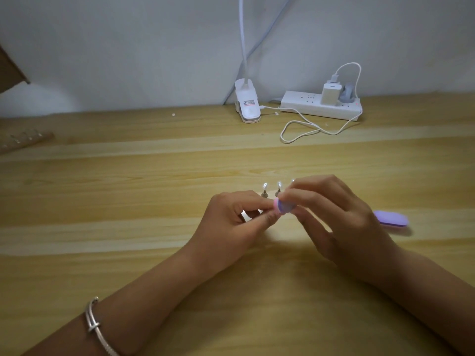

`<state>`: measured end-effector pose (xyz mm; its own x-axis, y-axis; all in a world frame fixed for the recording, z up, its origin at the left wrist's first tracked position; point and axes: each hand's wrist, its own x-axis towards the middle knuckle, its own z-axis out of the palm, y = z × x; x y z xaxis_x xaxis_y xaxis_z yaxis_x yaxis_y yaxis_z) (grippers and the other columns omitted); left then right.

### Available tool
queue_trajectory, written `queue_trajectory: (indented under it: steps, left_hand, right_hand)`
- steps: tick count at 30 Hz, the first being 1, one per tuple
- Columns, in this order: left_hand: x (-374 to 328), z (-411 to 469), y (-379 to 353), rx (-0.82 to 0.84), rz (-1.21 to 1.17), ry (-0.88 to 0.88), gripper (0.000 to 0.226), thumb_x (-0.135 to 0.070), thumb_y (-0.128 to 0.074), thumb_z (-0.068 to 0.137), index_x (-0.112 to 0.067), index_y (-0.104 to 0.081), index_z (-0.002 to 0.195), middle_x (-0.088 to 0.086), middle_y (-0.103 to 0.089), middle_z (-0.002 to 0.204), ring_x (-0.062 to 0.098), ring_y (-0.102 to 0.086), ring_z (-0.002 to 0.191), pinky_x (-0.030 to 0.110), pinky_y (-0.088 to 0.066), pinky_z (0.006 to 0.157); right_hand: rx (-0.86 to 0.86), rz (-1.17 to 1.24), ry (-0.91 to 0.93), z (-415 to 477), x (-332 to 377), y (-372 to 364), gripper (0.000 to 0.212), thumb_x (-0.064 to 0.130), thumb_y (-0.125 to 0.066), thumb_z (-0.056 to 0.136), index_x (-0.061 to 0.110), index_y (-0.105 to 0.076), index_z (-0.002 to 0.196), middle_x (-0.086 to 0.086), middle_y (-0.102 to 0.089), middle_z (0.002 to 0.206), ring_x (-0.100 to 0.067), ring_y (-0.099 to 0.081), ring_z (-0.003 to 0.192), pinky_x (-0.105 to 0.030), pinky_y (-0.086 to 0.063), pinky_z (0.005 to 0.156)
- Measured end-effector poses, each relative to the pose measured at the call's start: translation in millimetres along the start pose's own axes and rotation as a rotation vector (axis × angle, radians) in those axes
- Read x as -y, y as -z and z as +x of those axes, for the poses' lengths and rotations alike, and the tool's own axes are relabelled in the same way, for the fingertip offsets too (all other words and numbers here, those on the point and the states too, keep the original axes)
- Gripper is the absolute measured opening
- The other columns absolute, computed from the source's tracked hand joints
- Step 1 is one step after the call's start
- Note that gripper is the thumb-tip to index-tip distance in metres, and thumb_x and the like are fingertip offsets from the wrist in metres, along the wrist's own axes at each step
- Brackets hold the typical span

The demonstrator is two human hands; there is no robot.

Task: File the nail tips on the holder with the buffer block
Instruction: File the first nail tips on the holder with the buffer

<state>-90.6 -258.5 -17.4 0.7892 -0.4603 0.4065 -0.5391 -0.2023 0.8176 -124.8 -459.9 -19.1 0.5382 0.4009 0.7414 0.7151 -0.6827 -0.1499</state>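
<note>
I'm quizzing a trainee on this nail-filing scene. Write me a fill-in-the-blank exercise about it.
1. The bracelet sits on the ___ wrist.
2. The spare purple buffer lies on the table, to the ___ of the right hand.
3. The white charger is plugged into the ___.
4. The right hand's grip holds the buffer block just in front of the upright ___.

Missing words: left; right; power strip; nail tips.

Nail tips just behind buffer block
</note>
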Motion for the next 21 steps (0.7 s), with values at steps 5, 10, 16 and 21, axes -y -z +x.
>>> queue_trajectory:
  steps: [5,10,16,21]
  left_hand:
    - [0,-1,-1,-0.011,0.01,0.005,0.009,-0.015,-0.072,0.086,-0.017,-0.079,0.09,-0.002,-0.07,0.074,0.009,-0.057,0.063,0.013,-0.037,0.058]
    - [0,0,0,-0.012,0.026,-0.005,0.01,-0.014,-0.071,0.087,-0.015,-0.08,0.091,-0.001,-0.068,0.071,0.007,-0.055,0.061,0.013,-0.036,0.058]
    - [-2,-1,-1,-0.004,0.038,-0.012,0.01,-0.016,-0.069,0.086,-0.018,-0.079,0.087,-0.004,-0.065,0.067,0.004,-0.053,0.059,0.012,-0.035,0.057]
    - [0,1,0,-0.034,-0.01,0.015,0.008,-0.008,-0.073,0.085,-0.01,-0.079,0.088,0.004,-0.068,0.069,0.004,-0.052,0.059,0.014,-0.037,0.058]
  right_hand:
    - [-0.063,0.04,-0.096,0,-3,4,0.017,-0.002,-0.065,0.091,-0.001,-0.071,0.107,-0.013,-0.067,0.105,-0.03,-0.066,0.097,-0.038,-0.052,0.089]
    - [-0.006,-0.002,-0.041,0,-2,1,0.016,-0.004,-0.066,0.09,-0.002,-0.073,0.105,-0.014,-0.068,0.104,-0.032,-0.066,0.094,-0.034,-0.05,0.089]
    - [-0.017,0.074,-0.047,-2,3,0,0.015,0.001,-0.067,0.093,0.0,-0.072,0.107,-0.012,-0.067,0.106,-0.027,-0.065,0.098,-0.034,-0.051,0.09]
    - [-0.022,0.06,-0.135,0,-3,0,0.017,0.001,-0.066,0.092,0.0,-0.072,0.108,-0.012,-0.066,0.106,-0.03,-0.065,0.096,-0.041,-0.052,0.086]
